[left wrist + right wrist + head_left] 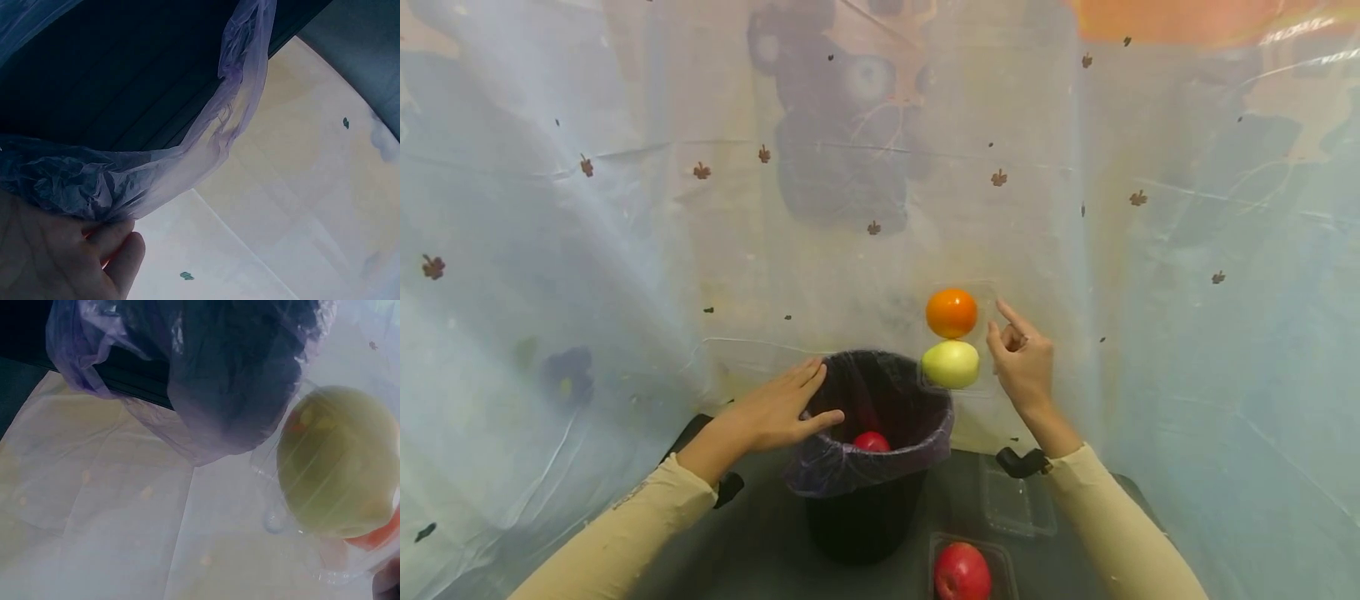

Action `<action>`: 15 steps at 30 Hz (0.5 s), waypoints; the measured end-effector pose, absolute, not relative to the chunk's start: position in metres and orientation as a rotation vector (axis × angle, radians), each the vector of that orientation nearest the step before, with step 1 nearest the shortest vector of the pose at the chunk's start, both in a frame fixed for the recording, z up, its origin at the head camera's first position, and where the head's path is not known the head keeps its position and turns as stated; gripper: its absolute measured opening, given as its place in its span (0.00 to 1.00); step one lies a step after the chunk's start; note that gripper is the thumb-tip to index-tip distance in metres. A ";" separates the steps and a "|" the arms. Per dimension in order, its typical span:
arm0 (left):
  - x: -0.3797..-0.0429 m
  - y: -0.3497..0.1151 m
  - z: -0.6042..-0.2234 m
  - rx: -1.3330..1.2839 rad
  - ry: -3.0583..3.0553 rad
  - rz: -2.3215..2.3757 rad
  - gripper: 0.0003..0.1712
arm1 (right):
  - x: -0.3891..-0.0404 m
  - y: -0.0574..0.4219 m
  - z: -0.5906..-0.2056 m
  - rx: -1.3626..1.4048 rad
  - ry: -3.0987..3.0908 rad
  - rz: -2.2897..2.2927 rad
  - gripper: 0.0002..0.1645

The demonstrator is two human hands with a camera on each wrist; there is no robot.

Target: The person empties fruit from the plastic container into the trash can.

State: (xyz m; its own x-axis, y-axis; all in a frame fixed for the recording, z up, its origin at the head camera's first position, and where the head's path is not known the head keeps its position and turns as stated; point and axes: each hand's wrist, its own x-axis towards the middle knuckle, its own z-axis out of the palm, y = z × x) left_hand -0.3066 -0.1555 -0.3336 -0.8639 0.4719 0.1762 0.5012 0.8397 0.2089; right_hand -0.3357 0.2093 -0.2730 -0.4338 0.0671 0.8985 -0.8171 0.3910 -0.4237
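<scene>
My left hand (775,408) rests at the left rim of a black bin (865,525), its fingers straight and thumb spread over the opening. Purple plastic liner (119,181) folds over that rim, touching my fingers. A red round fruit (871,442) lies inside. With my right hand (1024,358), I grip the right edge of a clear plastic tray (987,383) beside the bin's right rim. On it sit a glossy orange fruit (951,313) and, nearer me, a yellow-green fruit (951,365). The right wrist view shows the yellow-green fruit (337,462) through clear plastic, close to the liner.
Another clear tray (973,546) holding a red apple (962,572) sits at the front, right of the bin. Behind it lies a clear container (1018,500) on the dark surface (737,542). Translucent patterned sheeting (647,250) hangs at the back and both sides.
</scene>
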 end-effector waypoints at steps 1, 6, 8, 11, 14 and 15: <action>-0.307 -0.156 -0.334 -0.768 -2.901 -0.379 0.59 | -0.336 0.208 -0.273 0.666 -1.711 1.175 0.25; -0.306 -0.156 -0.334 -0.763 -2.905 -0.385 0.59 | -0.339 0.203 -0.274 0.670 -1.696 1.106 0.23; -0.306 -0.156 -0.334 -0.762 -2.905 -0.388 0.59 | -0.340 0.201 -0.274 0.674 -1.686 1.084 0.24; -0.305 -0.155 -0.334 -0.763 -2.903 -0.391 0.59 | -0.347 0.201 -0.278 0.692 -1.669 1.041 0.25; -0.305 -0.155 -0.334 -0.765 -2.901 -0.395 0.59 | -0.358 0.204 -0.283 0.713 -1.654 0.986 0.26; -0.305 -0.155 -0.334 -0.766 -2.899 -0.396 0.59 | -0.363 0.205 -0.286 0.721 -1.652 0.970 0.26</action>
State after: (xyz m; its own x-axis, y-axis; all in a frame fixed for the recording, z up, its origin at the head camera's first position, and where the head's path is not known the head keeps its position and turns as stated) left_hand -0.3053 -0.1553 -0.3339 -0.8655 0.4683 0.1777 0.4988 0.8383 0.2203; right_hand -0.3628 0.2051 -0.2857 -0.2774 0.0069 0.9607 -0.8358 0.4915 -0.2448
